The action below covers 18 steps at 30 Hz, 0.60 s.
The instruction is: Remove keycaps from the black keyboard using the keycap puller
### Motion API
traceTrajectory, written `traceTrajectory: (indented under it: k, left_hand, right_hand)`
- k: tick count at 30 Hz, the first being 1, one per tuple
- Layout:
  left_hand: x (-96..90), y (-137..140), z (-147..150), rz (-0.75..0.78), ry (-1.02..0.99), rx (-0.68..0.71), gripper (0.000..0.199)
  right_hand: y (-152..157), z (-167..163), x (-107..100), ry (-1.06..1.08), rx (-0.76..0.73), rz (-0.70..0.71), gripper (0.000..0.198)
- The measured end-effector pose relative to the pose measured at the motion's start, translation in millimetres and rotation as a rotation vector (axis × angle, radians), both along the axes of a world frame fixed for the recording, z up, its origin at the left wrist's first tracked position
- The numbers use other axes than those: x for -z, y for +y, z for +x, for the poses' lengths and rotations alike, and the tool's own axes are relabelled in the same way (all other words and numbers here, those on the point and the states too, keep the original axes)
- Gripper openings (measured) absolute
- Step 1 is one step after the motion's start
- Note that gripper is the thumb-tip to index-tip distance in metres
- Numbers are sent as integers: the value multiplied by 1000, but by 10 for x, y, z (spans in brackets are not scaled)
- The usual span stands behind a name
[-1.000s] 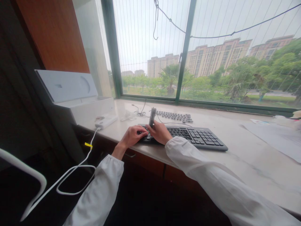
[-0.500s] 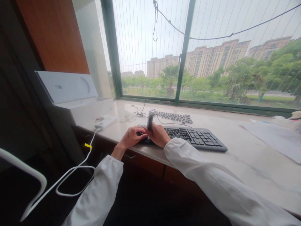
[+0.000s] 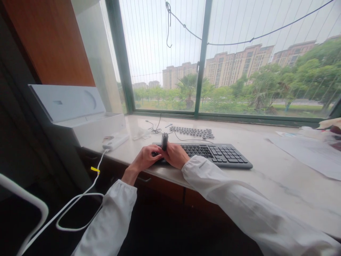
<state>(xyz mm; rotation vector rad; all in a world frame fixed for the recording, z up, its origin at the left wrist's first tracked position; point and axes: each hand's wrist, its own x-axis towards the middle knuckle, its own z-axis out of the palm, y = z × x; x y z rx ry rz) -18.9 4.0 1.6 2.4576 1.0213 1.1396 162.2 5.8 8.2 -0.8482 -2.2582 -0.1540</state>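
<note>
1 dark tool [image 3: 164,142] — gripped by the right hand's [image 3: 175,155] fingers — has dipped toward the keyboard [image 3: 213,153]; left hand's [image 3: 146,157] grip unclear.

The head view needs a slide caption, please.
Right hand holds a dark tool upright, left hand alongside, at a computer keyboard; keycaps behind.

- Keyboard [image 3: 231,156]: black keys, dark grey border.
- Keycaps [image 3: 193,132]: grey.
- Held object [image 3: 164,142]: black.
- Counter [image 3: 277,167]: off-white, faint grey marble veining.
- Sleeves [image 3: 226,192]: plain white.
- Box [image 3: 99,131]: white.
- Cord [image 3: 101,160]: white; tag [image 3: 95,170] on it bright yellow.
- Panel [image 3: 53,39]: reddish brown.
- Window frame [image 3: 204,42]: dark green.
- Buildings [image 3: 181,73]: tan, vertically striped fronts, reddish-brown tops.
- Trees [image 3: 306,85]: mid to deep green.
- Sky [image 3: 234,21]: pale grey.
</note>
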Motion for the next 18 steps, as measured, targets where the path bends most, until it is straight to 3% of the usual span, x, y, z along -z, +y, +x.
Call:
traceTrajectory:
  k: [6, 10, 14, 18]
  left_hand:
    - [-13, -41, 21, 49, 24, -50, 10]
    - [22, -60, 39, 75, 5, -143, 15]
    - [50, -56, 27, 57, -95, -207, 21]
    - [44, -58, 3, 46, -176, -237, 21]
  right_hand:
    - [-48, -61, -12, 103, 17, 72, 28]
    - [3, 0, -85, 263, 160, 28, 28]
    - [81, 99, -191, 476, 268, -135, 27]
    - [77, 98, -243, 447, 142, -425, 31]
